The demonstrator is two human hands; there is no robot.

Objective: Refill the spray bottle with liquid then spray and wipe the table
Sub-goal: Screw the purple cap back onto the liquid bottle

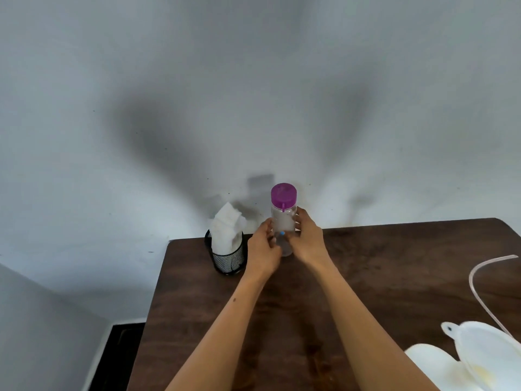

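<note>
2 hands on the purple-capped bottle

The left hand [263, 246] and right hand [307, 238] curl round the clear bottle [283, 218] standing upright at the far edge of the table [394, 263], beside a mesh cup [228, 258] of white cloths [227, 230]

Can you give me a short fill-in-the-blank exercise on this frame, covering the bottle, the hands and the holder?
1. The clear bottle has a ____ cap.
2. The left hand and right hand both grip the ____.
3. The white cloth stands in a black mesh ____ beside the bottle.
4. The bottle stands near the table's ____ edge, by the wall.

Missing words: purple; bottle; holder; far
</note>
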